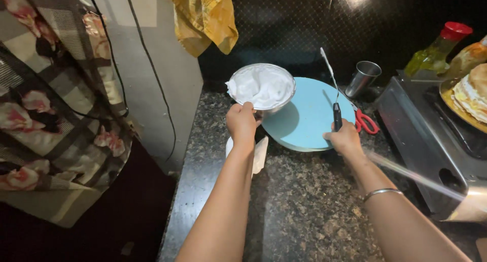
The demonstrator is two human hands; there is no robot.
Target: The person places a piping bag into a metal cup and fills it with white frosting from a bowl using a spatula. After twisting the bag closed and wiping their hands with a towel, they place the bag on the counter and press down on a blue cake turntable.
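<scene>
The left hand (241,122) grips the round steel bowl of white cream (261,87); right hand (346,138) clasps a black-handled palette knife (332,87) (blade seemingly clean) over the round pale-blue turntable (312,115). Scooping cream likely comes next.

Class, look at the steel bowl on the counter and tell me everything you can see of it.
The steel bowl is round, shiny metal, upright and filled nearly to the rim with fluffy white cream. It sits at the back of the speckled granite counter, partly over the left edge of a light blue round board. The left hand grips its near rim. A yellow cloth hangs above it.
</scene>
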